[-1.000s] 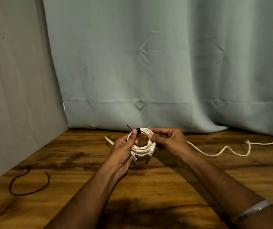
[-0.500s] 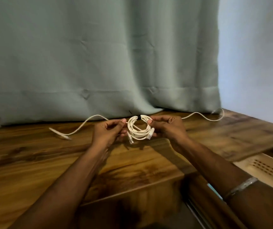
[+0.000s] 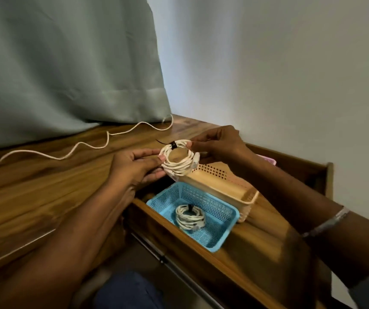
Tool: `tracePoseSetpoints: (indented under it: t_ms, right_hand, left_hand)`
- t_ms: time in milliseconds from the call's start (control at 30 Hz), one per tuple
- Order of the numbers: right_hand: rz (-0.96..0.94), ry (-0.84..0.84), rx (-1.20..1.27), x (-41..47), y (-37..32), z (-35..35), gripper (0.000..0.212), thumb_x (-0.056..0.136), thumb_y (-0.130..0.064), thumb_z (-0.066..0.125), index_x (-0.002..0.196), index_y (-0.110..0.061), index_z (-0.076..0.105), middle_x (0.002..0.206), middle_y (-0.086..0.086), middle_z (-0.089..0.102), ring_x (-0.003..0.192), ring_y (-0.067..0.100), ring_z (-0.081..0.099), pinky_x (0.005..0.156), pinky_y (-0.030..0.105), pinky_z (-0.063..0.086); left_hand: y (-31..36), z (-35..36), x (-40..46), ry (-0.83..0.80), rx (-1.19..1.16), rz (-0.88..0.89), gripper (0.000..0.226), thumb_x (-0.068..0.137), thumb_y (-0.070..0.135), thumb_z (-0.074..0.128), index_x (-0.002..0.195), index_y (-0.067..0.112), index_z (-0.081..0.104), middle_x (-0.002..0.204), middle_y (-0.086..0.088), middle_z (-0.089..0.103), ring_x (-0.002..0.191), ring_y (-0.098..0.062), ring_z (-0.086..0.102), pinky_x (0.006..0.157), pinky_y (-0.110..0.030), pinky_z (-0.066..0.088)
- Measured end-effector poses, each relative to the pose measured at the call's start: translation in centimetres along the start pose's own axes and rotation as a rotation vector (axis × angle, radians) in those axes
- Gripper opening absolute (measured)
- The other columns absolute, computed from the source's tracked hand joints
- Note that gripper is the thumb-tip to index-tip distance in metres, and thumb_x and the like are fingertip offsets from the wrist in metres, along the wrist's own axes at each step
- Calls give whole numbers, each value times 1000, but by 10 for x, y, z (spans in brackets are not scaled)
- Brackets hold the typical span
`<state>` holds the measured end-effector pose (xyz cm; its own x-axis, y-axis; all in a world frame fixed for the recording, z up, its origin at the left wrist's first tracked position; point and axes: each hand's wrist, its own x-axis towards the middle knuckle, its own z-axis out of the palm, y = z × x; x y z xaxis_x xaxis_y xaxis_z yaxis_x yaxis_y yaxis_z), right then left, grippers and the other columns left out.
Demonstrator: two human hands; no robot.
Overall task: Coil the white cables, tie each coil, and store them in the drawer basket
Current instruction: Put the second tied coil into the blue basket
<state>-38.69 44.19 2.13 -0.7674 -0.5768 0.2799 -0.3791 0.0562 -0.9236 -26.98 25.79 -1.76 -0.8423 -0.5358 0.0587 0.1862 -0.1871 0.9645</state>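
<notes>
A coiled white cable [image 3: 178, 162] bound with a black tie at its top hangs in the air between both hands, above the open drawer. My left hand [image 3: 139, 168] pinches its left side. My right hand [image 3: 218, 141] pinches its right side. Below, a blue mesh basket [image 3: 219, 228] in the drawer holds another tied white coil [image 3: 190, 217]. A loose white cable [image 3: 85, 146] snakes across the wooden table toward the curtain.
A cream perforated basket [image 3: 230, 186] sits behind the blue one in the drawer, with a pink basket edge [image 3: 268, 160] beyond it. The drawer's wooden front [image 3: 201, 259] juts out at lower right. A grey-green curtain [image 3: 67, 63] hangs behind the table.
The view has swung right and the open drawer with its baskets has come into sight. Both hands have carried the tied coil from over the table to above the drawer.
</notes>
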Motion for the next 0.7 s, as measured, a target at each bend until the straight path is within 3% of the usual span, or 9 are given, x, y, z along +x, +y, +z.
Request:
tracePoseSetpoints:
  t_ms: [100,200,367,500,600,700]
  right_hand:
    - [19,19,-138,-22,14,-25,21,87,-18,82,96,1,79,85,16,79,66,16,72,52,23,51]
    - [100,-23,-258,-41,32,-43,22,87,-22,81,95,-2,80,85,9,80,63,11,71,50,23,43]
    - [362,-91,-411,-57,62,-49,18,81,-26,87,87,-9,80,87,3,80,52,5,66,45,18,43]
    - [410,-116,-453,-66,74,-45,22,82,-20,87,86,-1,77,85,6,76,40,-1,58,39,12,38]
    - [402,-113,-529,-68,81,-44,22,82,-23,87,84,-4,76,87,5,78,45,-1,61,43,13,41]
    - [356,-52,-689,-68,91,-42,22,78,-32,89,83,-14,77,85,-1,78,63,8,70,52,21,51]
  left_hand:
    - [-14,19,-3,-52,64,-56,22,81,-2,76,102,-1,72,78,-14,77,56,-16,71,64,-29,62]
    - [-28,28,-12,-124,177,-135,23,79,-6,76,102,-2,72,85,-20,75,53,-16,70,59,-29,62]
    - [-56,37,-24,-230,413,-253,24,79,-6,77,102,-4,71,91,-25,75,65,-21,75,54,-26,61]
    - [-67,46,-18,-285,597,-277,23,79,-5,78,101,-6,72,94,-22,74,77,-27,76,55,-23,60]
    - [-70,53,-14,-311,720,-287,22,80,-3,78,101,-4,72,91,-21,74,68,-25,75,55,-24,60]
    - [-76,61,-11,-325,818,-270,20,80,-1,79,99,-1,73,86,-18,75,70,-27,76,64,-32,64]
